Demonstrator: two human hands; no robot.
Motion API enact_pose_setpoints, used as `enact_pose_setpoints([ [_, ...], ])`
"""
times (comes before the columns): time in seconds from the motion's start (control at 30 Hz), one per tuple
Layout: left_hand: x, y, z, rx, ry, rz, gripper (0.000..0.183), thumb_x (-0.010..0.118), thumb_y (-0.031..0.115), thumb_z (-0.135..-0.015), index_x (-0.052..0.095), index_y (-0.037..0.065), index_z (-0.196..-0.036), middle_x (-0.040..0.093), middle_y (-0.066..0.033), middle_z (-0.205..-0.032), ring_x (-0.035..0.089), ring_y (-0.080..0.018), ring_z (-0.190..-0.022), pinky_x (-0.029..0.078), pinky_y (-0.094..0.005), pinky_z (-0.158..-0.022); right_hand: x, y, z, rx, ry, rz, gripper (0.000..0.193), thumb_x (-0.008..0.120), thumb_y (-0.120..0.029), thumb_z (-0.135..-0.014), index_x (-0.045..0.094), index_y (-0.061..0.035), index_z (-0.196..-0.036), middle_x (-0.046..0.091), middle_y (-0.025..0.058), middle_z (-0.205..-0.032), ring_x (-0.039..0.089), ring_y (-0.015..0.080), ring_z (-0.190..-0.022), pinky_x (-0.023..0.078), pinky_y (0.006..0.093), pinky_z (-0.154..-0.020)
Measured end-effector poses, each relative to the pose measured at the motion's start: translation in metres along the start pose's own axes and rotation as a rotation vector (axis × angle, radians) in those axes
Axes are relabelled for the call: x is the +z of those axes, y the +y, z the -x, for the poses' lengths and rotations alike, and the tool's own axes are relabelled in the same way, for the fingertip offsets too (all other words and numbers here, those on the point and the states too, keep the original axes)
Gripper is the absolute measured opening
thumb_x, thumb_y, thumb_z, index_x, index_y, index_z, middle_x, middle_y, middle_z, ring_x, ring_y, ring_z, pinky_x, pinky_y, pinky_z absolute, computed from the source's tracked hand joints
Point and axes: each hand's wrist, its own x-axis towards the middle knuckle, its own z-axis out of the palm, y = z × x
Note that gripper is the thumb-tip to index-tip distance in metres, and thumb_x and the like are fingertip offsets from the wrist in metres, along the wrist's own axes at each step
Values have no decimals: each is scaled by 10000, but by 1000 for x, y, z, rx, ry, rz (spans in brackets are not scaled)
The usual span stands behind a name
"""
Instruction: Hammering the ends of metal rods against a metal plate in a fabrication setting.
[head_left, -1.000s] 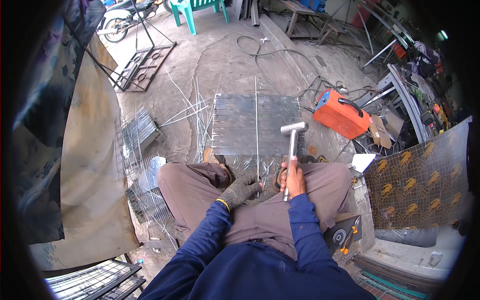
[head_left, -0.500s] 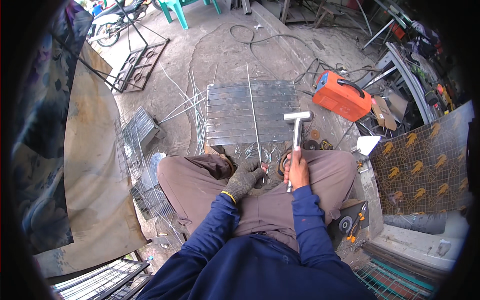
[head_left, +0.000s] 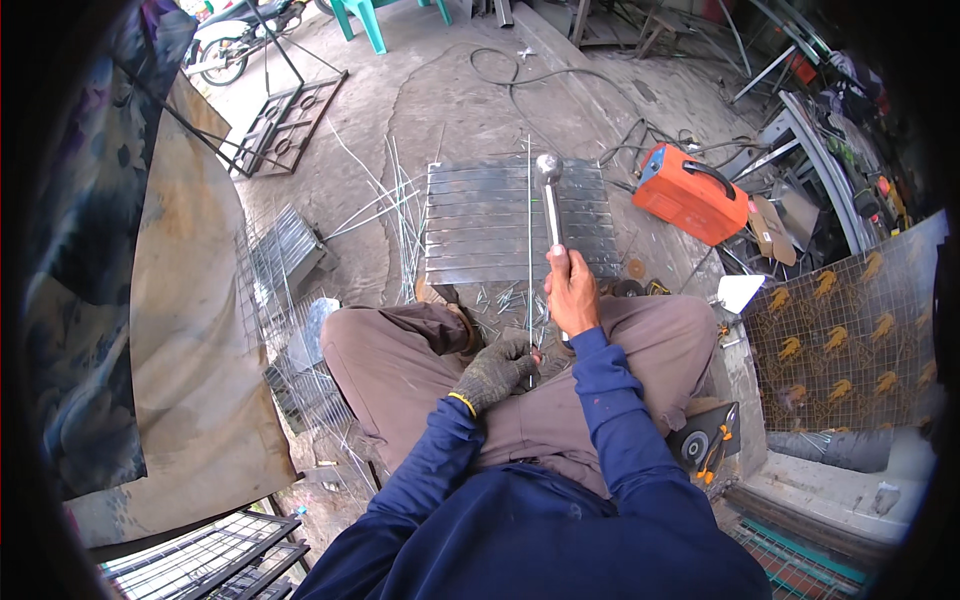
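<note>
Hammering: right hand [head_left: 572, 290] grips a raised hammer [head_left: 549, 190] above the steel plate [head_left: 480, 215]; gloved left hand [head_left: 495, 368] pinches a thin rod [head_left: 529, 220] across the plate. Next likely a downward strike.

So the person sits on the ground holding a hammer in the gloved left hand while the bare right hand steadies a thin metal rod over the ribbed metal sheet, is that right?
Not quite: the hands are swapped. The head view shows the bare right hand holding the hammer, while the gloved left hand steadies the thin metal rod over the ribbed metal sheet. The person does sit on the ground.
</note>
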Motion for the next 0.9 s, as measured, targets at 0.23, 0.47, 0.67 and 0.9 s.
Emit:
enact_pose_setpoints([
  [0.23, 5, 1, 15, -48, 3, -57, 291, 642, 313, -944, 681, 36, -1023, 662, -83, -790, 602, -154, -747, 488, -334, -733, 0, 10, -28, -205, 125, 375, 529, 445, -517, -1039, 542, -22, -879, 612, 127, -641, 649, 308, -624, 488, 442, -640],
  [0.47, 7, 1, 26, -24, -16, -28, 278, 606, 310, -949, 677, 42, -973, 666, -95, -784, 623, -176, -725, 494, -355, -718, -4, -26, 0, -162, 97, 103, 554, 472, -549, -1016, 531, -29, -834, 604, 124, -608, 653, 312, -615, 486, 455, -642],
  [0.67, 7, 7, 23, -81, -7, -93, 285, 620, 307, -942, 681, 36, -1005, 673, -83, -800, 617, -169, -734, 495, -345, -727, -8, 8, -4, -130, -5, 241, 556, 468, -545, -1015, 555, -23, -846, 618, 150, -646, 659, 344, -670, 481, 459, -676],
  [0.9, 9, -13, 19, -32, -12, -11, 326, 618, 340, -957, 686, 37, -1056, 678, -88, -814, 619, -159, -764, 493, -334, -751, -8, 5, -4, -46, -74, 200, 543, 463, -534, -1019, 560, -19, -874, 616, 163, -658, 650, 372, -706, 477, 482, -700],
])
